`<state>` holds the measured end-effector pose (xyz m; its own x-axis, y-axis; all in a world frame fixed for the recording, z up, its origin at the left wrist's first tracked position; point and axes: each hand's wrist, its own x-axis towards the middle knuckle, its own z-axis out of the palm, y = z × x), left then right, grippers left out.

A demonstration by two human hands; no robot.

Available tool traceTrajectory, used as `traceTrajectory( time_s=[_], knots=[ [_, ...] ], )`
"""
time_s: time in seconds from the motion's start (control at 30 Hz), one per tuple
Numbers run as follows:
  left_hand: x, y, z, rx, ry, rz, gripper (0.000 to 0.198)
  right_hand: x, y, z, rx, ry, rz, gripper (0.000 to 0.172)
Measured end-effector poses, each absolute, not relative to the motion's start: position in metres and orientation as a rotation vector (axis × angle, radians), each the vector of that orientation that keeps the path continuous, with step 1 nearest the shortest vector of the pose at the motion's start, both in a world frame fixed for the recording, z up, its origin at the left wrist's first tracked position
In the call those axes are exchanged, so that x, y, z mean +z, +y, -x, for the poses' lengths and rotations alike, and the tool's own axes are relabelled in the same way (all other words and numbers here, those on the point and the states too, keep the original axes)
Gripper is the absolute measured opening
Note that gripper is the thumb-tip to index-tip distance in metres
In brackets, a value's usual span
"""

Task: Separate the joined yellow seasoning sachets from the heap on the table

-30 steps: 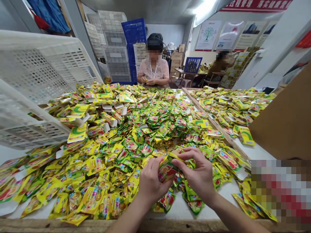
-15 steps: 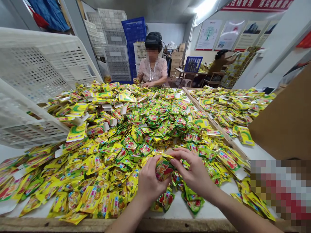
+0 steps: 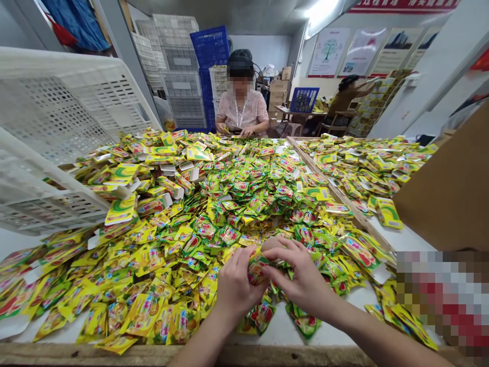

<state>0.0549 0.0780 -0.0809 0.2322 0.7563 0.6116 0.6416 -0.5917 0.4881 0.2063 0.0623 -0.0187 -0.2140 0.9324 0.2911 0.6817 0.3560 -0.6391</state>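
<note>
- Sachet (image 3: 258,268) is held just above the near part of the desk (image 3: 282,331), between both hands.
- Left hand (image 3: 234,286): fingers pinched on the sachet's left side. Right hand (image 3: 305,279): fingers clamped on its top and right.
- Risk, as judged: the glossy film could slip from the pinch and vanish among the look-alike pile (image 3: 237,193).
- Risk: loose packets lie by the desk edge, and a forearm sweep could push them off.
- Risk: the tilted white crate (image 3: 57,132) leans over the heap, and a knock might shift it.
- Writing: sachet print is too small to read. The red banner (image 3: 401,6) is cut off and unreadable.
</note>
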Motion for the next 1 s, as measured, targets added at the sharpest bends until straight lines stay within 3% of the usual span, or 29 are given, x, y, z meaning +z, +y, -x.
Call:
traceTrajectory(
  time_s=[0.2, 0.3, 0.4, 0.6, 0.73, 0.83, 0.9, 0.97, 1.0],
  knots=[
    [-0.081, 0.081, -0.051, 1.237, 1.271, -2.425, 0.037, -0.028, 0.068, -0.201, 0.813, -2.007, 1.487, 0.026],
    [-0.074, 0.084, -0.049, 1.327, 1.333, -2.149, 0.047, -0.03, 0.073, -0.204, 1.108, -1.63, 1.347, 0.033],
    [-0.07, 0.084, -0.049, 1.22, 1.284, -1.754, 0.044, -0.029, 0.075, -0.208, 1.306, -1.313, 1.24, 0.037],
    [-0.073, 0.079, -0.048, 1.185, 1.063, -1.475, 0.039, -0.033, 0.067, -0.209, 1.609, -1.198, 1.182, 0.04],
    [-0.07, 0.079, -0.05, 1.18, 1.026, -1.285, 0.038, -0.041, 0.064, -0.2, 1.459, -1.231, 1.188, 0.039],
    [-0.066, 0.08, -0.053, 1.22, 1.032, -1.131, 0.042, -0.047, 0.064, -0.197, 0.904, -1.233, 1.328, 0.035],
    [-0.065, 0.08, -0.053, 1.212, 1.057, -1.122, 0.044, -0.051, 0.062, -0.199, 0.69, -1.149, 1.354, 0.053],
    [-0.066, 0.078, -0.053, 1.163, 1.077, -1.194, 0.043, -0.055, 0.058, -0.205, 0.92, -1.11, 1.336, 0.066],
    [-0.066, 0.078, -0.052, 1.123, 1.08, -1.255, 0.042, -0.056, 0.056, -0.209, 1.145, -1.108, 1.324, 0.063]
  ],
)
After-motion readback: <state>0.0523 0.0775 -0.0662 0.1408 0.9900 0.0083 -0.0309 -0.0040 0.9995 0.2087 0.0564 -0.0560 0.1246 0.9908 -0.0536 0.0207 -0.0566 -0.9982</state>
